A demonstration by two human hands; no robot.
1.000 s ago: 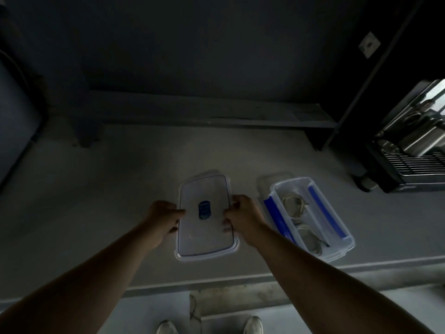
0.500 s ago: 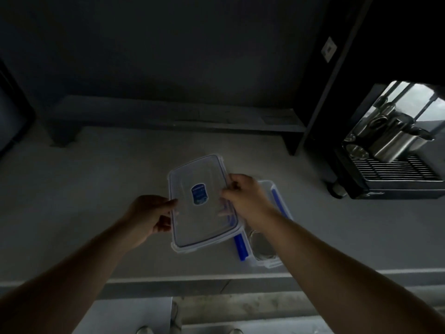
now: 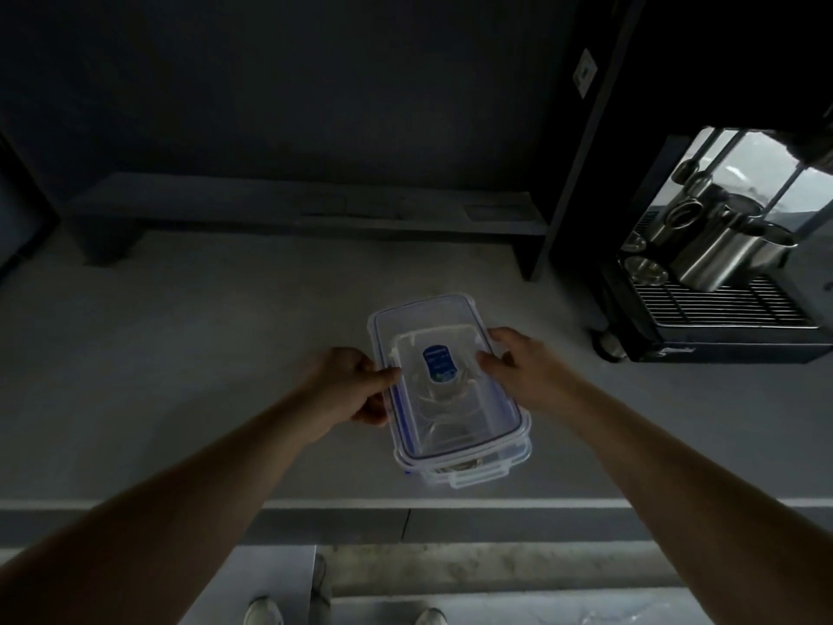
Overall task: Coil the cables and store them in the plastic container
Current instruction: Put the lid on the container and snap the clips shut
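I hold the clear rectangular plastic lid with the blue oval label (image 3: 441,374) over the clear rectangular plastic container (image 3: 469,473), which sits on the grey countertop (image 3: 180,354) at the centre of the frame, near its front edge. My left hand (image 3: 349,385) pinches the lid's left long edge, thumb on top and fingers curled beneath. My right hand (image 3: 525,369) grips the right long edge the same way. Pale coiled cables (image 3: 444,410) show through the lid, lying inside the container. A black and steel coffee machine (image 3: 716,272) stands at the right of the frame, well apart.
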